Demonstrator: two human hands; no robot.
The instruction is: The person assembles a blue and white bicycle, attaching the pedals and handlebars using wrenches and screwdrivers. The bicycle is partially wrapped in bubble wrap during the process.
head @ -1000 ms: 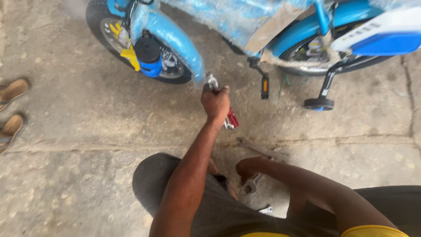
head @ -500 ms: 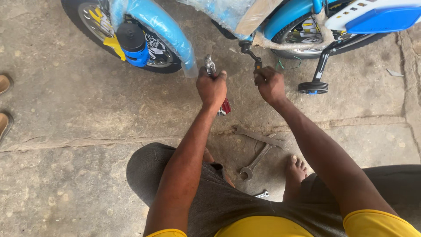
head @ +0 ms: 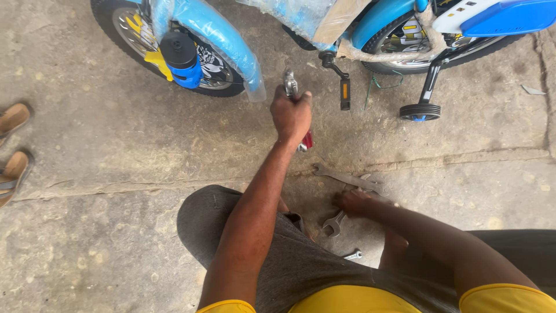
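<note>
My left hand (head: 291, 114) is raised in front of the bicycle and grips a metal tool with a red handle (head: 305, 141). The tool's steel jaw (head: 289, 80) points up, close to the left of the bicycle's crank and black pedal (head: 344, 94). My right hand (head: 353, 203) is down on the concrete, its fingers curled over the handle end of an open-ended spanner (head: 332, 224) that lies on the floor. A longer spanner (head: 347, 180) lies just beyond that hand. A small child's bicycle with a blue frame (head: 223, 37) stands across the top of the view.
The bicycle has a front wheel (head: 130, 43) with a blue and black bottle (head: 182, 58) and a small training wheel (head: 420, 111) at the right. Two sandals (head: 13, 142) lie at the left edge. Another small tool (head: 352, 254) lies by my knee.
My right hand has come down from the pedal crank to the spanners on the floor. My left hand has stayed up with the red-handled tool.
</note>
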